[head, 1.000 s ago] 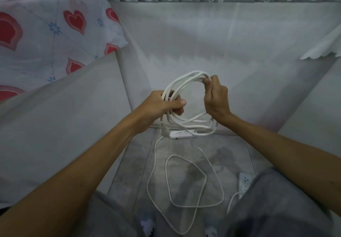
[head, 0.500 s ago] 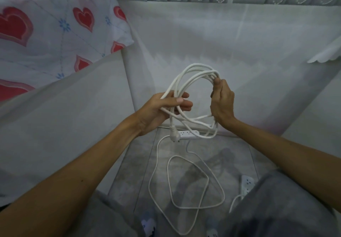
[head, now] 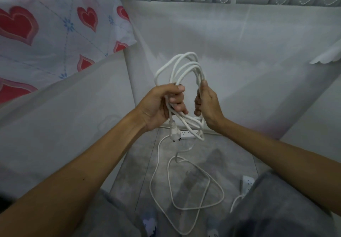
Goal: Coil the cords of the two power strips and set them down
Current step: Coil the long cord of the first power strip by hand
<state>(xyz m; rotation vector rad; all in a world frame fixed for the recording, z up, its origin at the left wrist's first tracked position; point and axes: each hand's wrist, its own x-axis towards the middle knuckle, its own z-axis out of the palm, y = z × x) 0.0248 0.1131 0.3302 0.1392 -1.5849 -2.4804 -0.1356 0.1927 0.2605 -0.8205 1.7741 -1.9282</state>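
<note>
I see a grey tiled floor [head: 230, 163] carrying loose white cord loops [head: 195, 188] sprawled at its middle. A white power strip [head: 188, 134] lies at the far edge by the wall, and a second power strip [head: 248, 183] lies at the right, partly hidden by my knee.

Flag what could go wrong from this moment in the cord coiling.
1. The bundle of white cord loops is uneven, pinched by the left hand and right hand; loops might slip out.
2. The dangling white plug could snag the loose white cord on the floor.
3. That cord crosses itself and may knot when pulled.
</note>
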